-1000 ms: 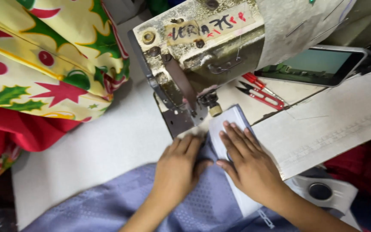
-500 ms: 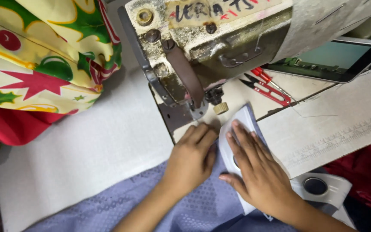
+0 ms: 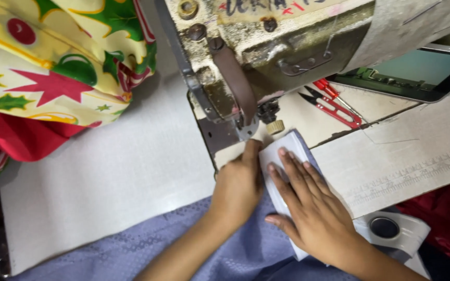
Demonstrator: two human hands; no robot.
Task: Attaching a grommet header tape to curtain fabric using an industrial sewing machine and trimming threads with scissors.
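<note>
hands (image 3: 240,182) flat, grip on white strip (image 3: 282,156) over blue cloth (image 3: 235,255); red snips (image 3: 334,106) beyond machine (image 3: 246,67)

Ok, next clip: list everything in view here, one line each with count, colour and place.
sewing machine: one, worn cream and grey, top centre over the table
blue-grey fabric: one piece, lavender blue, bottom centre under both hands
white strip: one, white, folded on the fabric below the needle
thread snips: one pair, red handles, right of the needle
tablet: one, dark frame, upper right
printed cloth: one bundle, yellow with red stars and green shapes, upper left
red cloth: one piece, lower right edge
table: one, white
left hand: pressing the fabric beside the presser foot
right hand: flat on the white strip
</note>
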